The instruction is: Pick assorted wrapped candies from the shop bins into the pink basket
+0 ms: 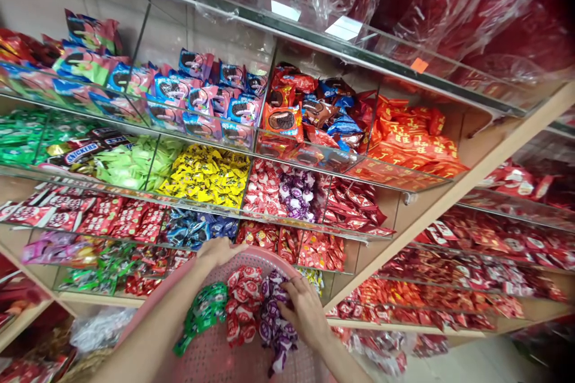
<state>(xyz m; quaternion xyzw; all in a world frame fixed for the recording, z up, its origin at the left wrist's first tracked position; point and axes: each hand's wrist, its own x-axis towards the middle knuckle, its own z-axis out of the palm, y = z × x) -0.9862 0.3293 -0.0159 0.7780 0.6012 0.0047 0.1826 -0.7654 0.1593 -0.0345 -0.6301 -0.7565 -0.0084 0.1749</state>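
Observation:
My left hand (218, 251) grips the far rim of a pink perforated basket (211, 353), held in front of candy shelves. Inside the basket lie green-wrapped candies (204, 311), red-and-white candies (240, 305) and purple-and-white candies (276, 335). My right hand (302, 305) rests fingers-down on the purple candies, fingers curled among them; whether it holds any is hidden.
Tiered shelves with clear acrylic fronts hold bins of wrapped sweets: yellow candies (207, 175), red-white and purple candies (287, 188), blue cookie packs (211, 99), Snickers bars (85, 149). A wooden upright (449, 194) divides the shelving. Red plastic-wrapped goods (449, 0) fill the top.

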